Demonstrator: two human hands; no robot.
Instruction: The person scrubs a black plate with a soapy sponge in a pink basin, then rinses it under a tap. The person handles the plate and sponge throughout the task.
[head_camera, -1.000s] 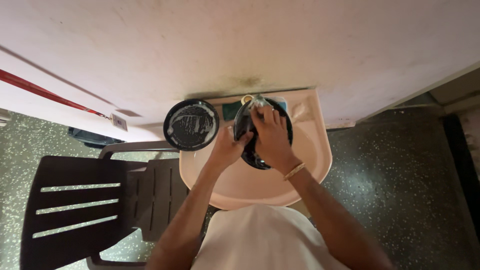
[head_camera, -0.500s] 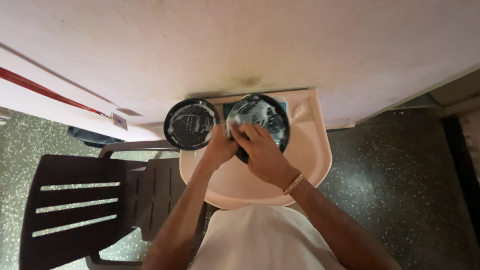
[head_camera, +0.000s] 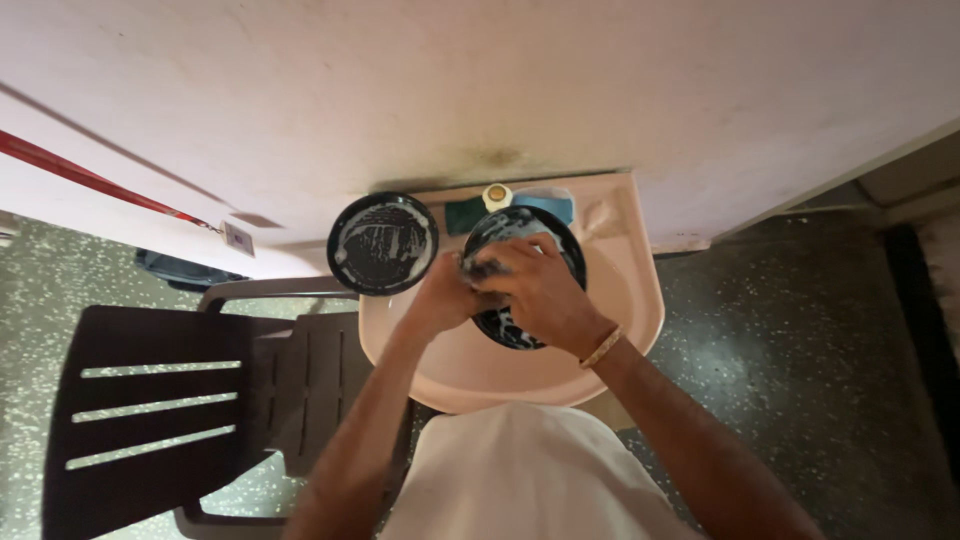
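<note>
A dark round plate (head_camera: 560, 243), streaked with white soap foam, is held face up over a pink wash basin (head_camera: 625, 325). My left hand (head_camera: 440, 298) grips the plate's left edge. My right hand (head_camera: 540, 290) lies across the plate's face, its fingers curled on a small grey scrub pad (head_camera: 478, 267) next to my left hand. Most of the plate is hidden under my right hand. A thin gold bangle (head_camera: 602, 347) circles my right wrist.
A second dark plate (head_camera: 383, 243), also foamy, rests at the basin's left rim. At the back of the basin are a tap (head_camera: 497, 194), a green sponge (head_camera: 461, 216) and a blue object (head_camera: 550, 203). A brown plastic chair (head_camera: 150, 400) stands to the left on speckled floor.
The plate, held tilted on edge a second ago, now lies face up. My right hand has slid left across its face toward my left hand.
</note>
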